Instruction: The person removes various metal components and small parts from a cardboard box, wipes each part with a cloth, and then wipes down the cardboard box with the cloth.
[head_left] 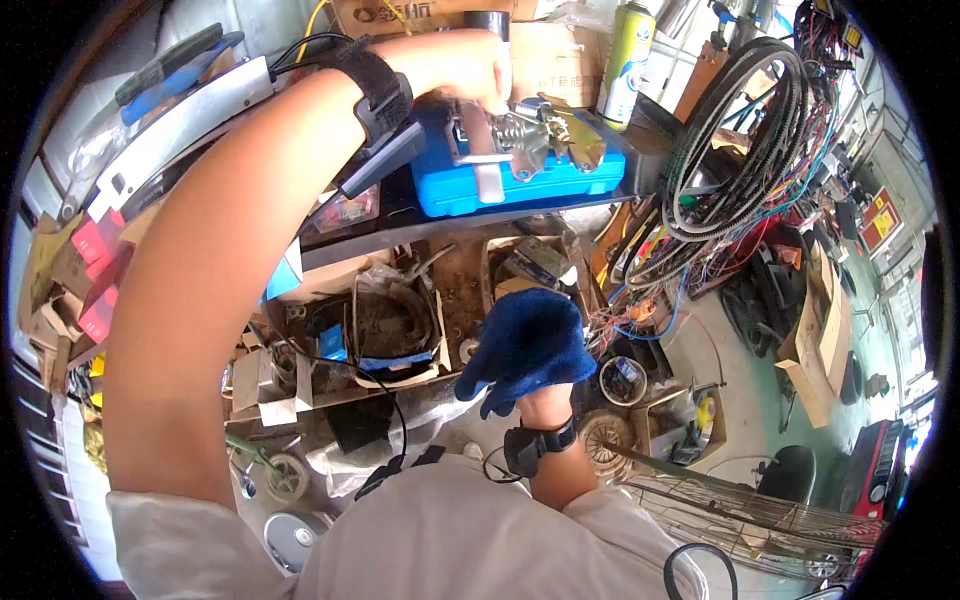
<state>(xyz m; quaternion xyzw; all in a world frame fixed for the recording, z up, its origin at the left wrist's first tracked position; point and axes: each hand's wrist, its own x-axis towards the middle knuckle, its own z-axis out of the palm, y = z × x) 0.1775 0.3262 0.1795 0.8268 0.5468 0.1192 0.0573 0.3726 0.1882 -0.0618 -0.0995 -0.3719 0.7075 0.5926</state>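
My left hand (470, 68), bare and with a black wrist strap, reaches over the shelf. Its fingers curl round a dark-topped cylinder (488, 24), mostly hidden by the hand. Just below it, shiny metal clamp-like parts (520, 138) lie on a blue plastic case (450, 195). My right hand (535, 345) wears a dark blue knitted glove and hangs in front of the lower shelf. The glove's fingers point down and left, somewhat apart, with nothing seen in them.
A green spray can (626, 65) stands right of the case. Coiled black cables (690, 150) hang beside the shelf. Below, open boxes (400, 370) hold worn parts. A wire rack (740, 520) and a cardboard box (815, 335) are at right.
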